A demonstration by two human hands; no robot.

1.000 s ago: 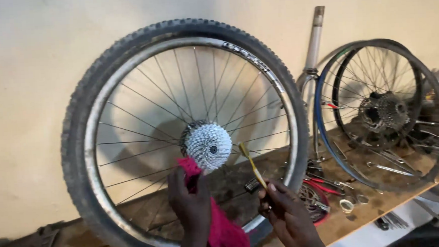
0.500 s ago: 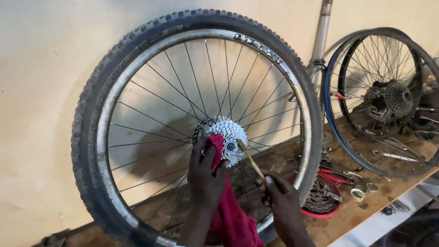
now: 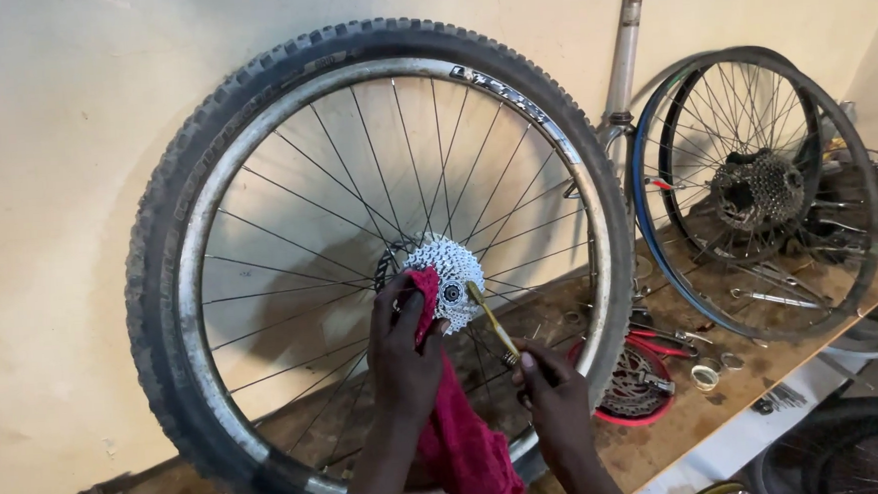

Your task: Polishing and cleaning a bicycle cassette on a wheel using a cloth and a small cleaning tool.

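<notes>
Head view: left hand (image 3: 402, 354) clenched around a red rag (image 3: 459, 436), pressing its upper end against the silver cassette (image 3: 446, 267) at the hub of a large bicycle wheel (image 3: 379, 250). Rag hanging down below that hand, between both wrists. Right hand (image 3: 555, 396) gripping a thin yellow-handled brush (image 3: 491, 321), tip angled up and touching the cassette just right of the rag. Wheel upright on a wooden bench (image 3: 669, 435), leaning on the wall behind both hands. Right of the right hand: a red-rimmed brake disc (image 3: 632, 392) lying flat, then a second wheel (image 3: 756, 190) propped well apart.
</notes>
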